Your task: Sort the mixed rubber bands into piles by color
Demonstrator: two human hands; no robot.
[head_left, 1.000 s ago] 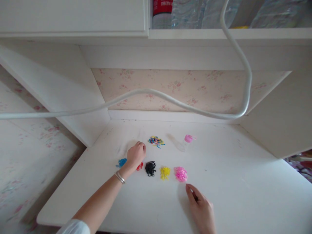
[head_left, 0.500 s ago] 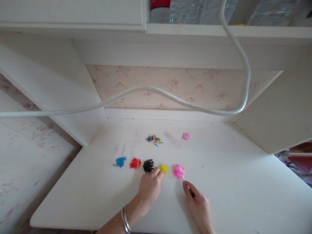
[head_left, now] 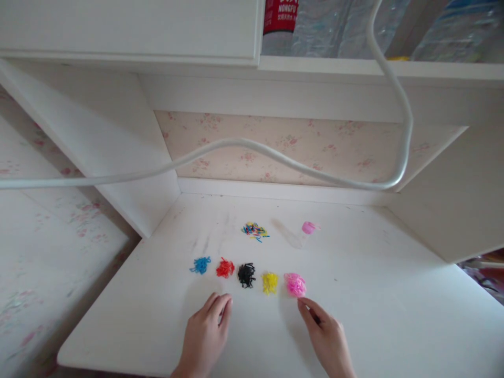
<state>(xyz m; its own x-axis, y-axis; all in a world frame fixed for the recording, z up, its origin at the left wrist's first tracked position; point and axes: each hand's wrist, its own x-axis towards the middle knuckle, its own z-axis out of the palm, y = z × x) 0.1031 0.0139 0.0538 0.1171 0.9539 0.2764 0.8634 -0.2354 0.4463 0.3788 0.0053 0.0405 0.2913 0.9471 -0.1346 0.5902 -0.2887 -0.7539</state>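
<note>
Five small heaps of tiny bands lie in a row on the white desk point(head_left: 374, 304): blue point(head_left: 201, 265), red point(head_left: 225, 268), black point(head_left: 246, 274), yellow point(head_left: 270, 282) and pink point(head_left: 295, 284). A mixed-colour heap point(head_left: 255, 230) sits farther back. My left hand point(head_left: 207, 336) rests flat on the desk in front of the red and black heaps, fingers stretched out and empty. My right hand point(head_left: 326, 338) lies on the desk with its fingertips just short of the pink heap, holding nothing.
A clear little bottle with a pink cap point(head_left: 303, 232) lies behind the pink heap. A white cable point(head_left: 252, 147) hangs across the view. A shelf above holds plastic water bottles point(head_left: 315, 26). White side panels flank the desk.
My left hand went from the red heap across to the yellow heap, then drew back toward me and flattened on the desk. My right hand stayed put.
</note>
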